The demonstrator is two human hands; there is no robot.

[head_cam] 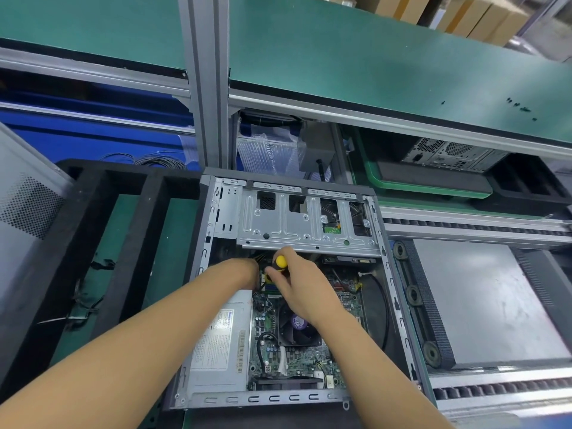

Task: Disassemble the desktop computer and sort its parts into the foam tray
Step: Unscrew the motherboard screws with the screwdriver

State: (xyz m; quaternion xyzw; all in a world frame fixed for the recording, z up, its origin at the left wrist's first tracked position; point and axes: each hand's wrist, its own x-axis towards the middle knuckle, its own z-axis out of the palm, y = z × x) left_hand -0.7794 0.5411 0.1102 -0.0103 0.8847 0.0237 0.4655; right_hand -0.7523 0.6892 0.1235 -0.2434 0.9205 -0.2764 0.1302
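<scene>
Right hand [298, 284] grips a screwdriver [280, 262] inside the open case [214, 212] at centre. The left hand [247, 272] has its fingers hidden, so their state cannot be told. Foam tray [130, 243] left, green shelf [371, 57] above.

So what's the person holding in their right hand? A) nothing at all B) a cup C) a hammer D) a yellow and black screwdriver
D: the right hand grips a screwdriver with a yellow and black handle, down inside the open computer case.
</scene>
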